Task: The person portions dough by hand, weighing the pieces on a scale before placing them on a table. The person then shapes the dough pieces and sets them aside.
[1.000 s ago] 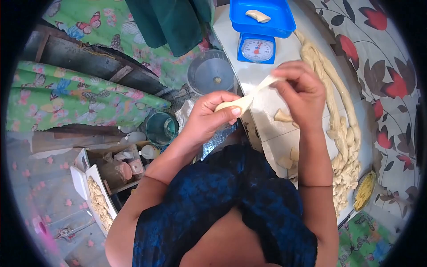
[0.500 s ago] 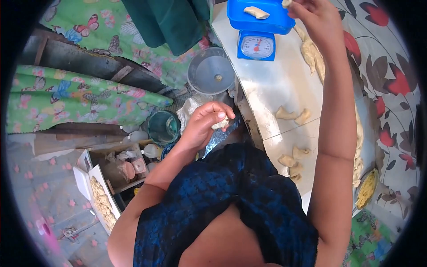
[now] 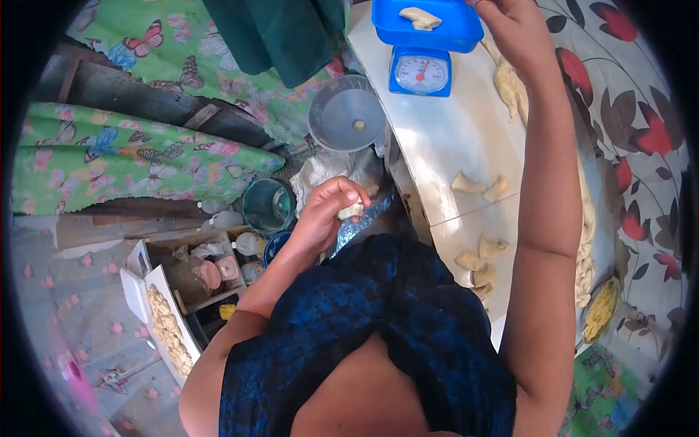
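Note:
My left hand (image 3: 328, 211) is closed around a small lump of pale dough (image 3: 350, 211), held in front of my body. My right hand (image 3: 515, 33) reaches to the right rim of the blue scale tray (image 3: 466, 33). Its fingertips run past the top edge of the view, so whether they hold anything is hidden. Pale dough (image 3: 420, 17) lies in the tray, a longer piece with a smaller bit against it. Below the tray is the blue kitchen scale (image 3: 421, 71) with its round dial.
Several dough pieces (image 3: 470, 260) rest on the light tabletop (image 3: 437, 146). A long dough mass (image 3: 585, 247) runs along its right side, near a bowl of yellow shreds (image 3: 601, 309). A grey basin (image 3: 346, 113) and green bucket (image 3: 268, 206) stand left; a dough-filled container (image 3: 167, 328) sits lower left.
A small bit of dough has been added beside the piece in the tray. My right hand has shifted slightly up and left; my left hand has drawn slightly left and down with its dough.

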The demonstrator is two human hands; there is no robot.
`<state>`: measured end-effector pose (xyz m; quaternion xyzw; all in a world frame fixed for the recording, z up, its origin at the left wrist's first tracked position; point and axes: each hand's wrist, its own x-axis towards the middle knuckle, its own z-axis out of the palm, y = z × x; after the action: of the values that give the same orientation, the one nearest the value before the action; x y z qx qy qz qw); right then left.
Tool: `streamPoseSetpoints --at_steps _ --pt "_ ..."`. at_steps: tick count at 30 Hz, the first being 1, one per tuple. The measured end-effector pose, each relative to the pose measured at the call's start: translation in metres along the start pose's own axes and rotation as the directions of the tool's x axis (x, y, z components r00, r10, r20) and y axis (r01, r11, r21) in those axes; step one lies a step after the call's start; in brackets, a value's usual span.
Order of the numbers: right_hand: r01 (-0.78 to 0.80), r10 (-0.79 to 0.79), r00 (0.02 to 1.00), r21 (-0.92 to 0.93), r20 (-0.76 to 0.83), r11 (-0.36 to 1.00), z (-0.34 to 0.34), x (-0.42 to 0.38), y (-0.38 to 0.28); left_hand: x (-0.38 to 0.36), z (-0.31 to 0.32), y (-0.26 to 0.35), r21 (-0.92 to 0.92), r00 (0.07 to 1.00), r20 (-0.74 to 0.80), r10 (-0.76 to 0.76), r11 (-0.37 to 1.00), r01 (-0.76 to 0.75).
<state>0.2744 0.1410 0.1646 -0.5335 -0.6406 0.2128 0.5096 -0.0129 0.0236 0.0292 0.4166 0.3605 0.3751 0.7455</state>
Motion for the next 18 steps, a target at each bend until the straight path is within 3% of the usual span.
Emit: streamPoseSetpoints --at_steps 5,11,18 --pt "0.052 -0.054 0.999 0.177 0.008 0.983 -0.015 -0.007 0.003 0.001 0.004 0.001 -0.002 1.0 -0.007 -0.015 1.0 0.015" --pt "0.036 -0.034 0.998 0.046 -0.046 0.998 -0.024 -0.013 -0.001 0.002 0.013 0.004 0.017 1.0 0.006 -0.029 0.999 0.029" --pt "0.023 -0.029 0.999 0.17 0.036 0.985 -0.023 -0.008 0.012 -0.001 0.009 -0.002 0.012 0.997 0.056 -0.058 0.998 0.057"
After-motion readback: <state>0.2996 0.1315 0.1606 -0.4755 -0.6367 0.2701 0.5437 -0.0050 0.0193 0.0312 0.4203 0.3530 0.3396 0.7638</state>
